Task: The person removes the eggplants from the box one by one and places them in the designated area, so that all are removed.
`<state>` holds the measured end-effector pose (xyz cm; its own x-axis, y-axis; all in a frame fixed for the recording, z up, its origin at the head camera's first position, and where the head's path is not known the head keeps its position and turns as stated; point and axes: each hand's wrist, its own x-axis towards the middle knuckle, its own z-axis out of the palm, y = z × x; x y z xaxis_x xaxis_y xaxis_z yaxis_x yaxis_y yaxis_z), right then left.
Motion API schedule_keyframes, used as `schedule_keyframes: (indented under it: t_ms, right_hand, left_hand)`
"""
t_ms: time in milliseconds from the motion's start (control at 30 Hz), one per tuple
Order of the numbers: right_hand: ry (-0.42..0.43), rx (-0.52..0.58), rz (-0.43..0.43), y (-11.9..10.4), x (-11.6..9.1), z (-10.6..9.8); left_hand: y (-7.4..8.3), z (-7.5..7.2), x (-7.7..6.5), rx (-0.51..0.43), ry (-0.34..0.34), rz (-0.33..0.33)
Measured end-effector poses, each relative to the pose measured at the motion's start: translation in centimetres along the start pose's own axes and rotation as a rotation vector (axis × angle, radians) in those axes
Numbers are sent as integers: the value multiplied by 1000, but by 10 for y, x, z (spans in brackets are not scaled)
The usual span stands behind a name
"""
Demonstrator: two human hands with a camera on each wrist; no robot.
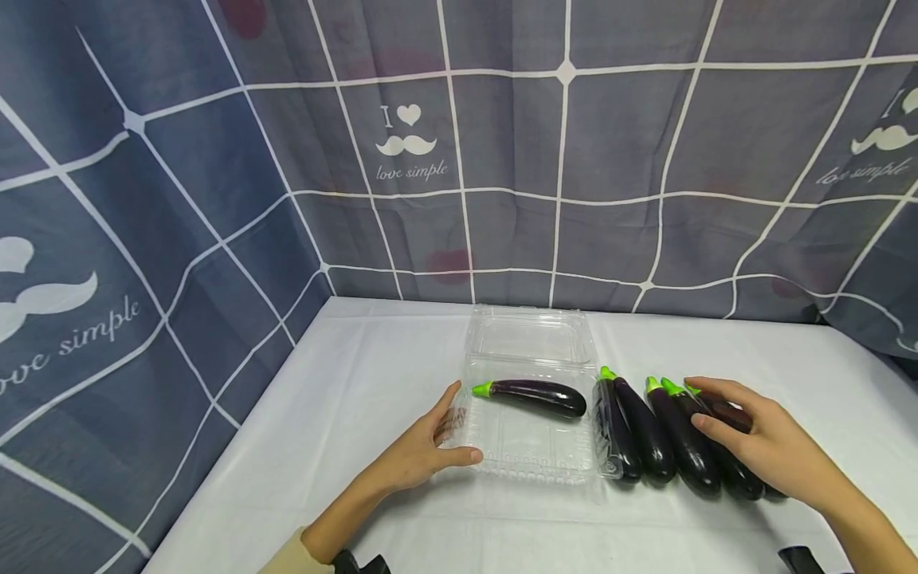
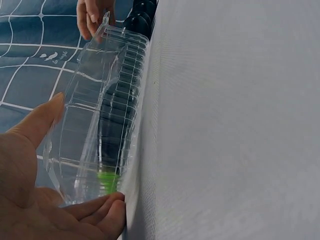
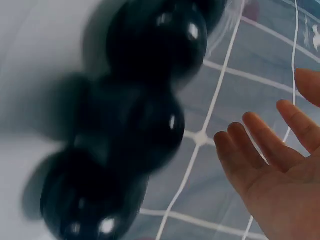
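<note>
A clear plastic clamshell box (image 1: 531, 454) lies on the table with its lid (image 1: 531, 335) folded back. One dark purple eggplant (image 1: 538, 395) with a green cap lies inside, across the box. My left hand (image 1: 423, 446) holds the box's left side, thumb at the near corner and fingers along the wall. Several more eggplants (image 1: 649, 430) lie in a row to the right of the box. Over the rightmost of them is my right hand (image 1: 767, 446), thumb and fingers spread; in the right wrist view its fingers (image 3: 255, 135) appear apart from the eggplants (image 3: 145, 120).
White cloth covers the table (image 1: 387, 351). A grey-blue curtain (image 1: 502, 159) with white lines hangs behind it and along the left side. The leftmost loose eggplant lies against the right side of the box.
</note>
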<state>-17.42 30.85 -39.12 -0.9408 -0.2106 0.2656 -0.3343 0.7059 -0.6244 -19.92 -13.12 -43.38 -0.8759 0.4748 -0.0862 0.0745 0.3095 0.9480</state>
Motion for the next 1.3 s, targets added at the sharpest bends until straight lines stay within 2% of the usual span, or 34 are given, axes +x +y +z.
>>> schedule_keyframes:
  t_ms: [267, 500, 633, 833, 1100, 1300]
  right_hand:
    - [-48, 72, -46, -36, 16, 28]
    - [-34, 41, -203, -69, 31, 64]
    - [-60, 46, -235, -81, 37, 77]
    - [-97, 76, -246, -88, 50, 91]
    - [-157, 139, -212, -92, 75, 108]
    - [-208, 138, -247, -92, 89, 119]
  left_hand:
    - [0, 0, 0, -9, 1, 0]
    - [1, -3, -2, -16, 8, 10]
    - [1, -3, -1, -15, 6, 11]
    - [-1, -1, 0, -15, 1, 11]
    - [0, 0, 0, -7, 9, 9]
    - [-1, 0, 1, -13, 5, 16]
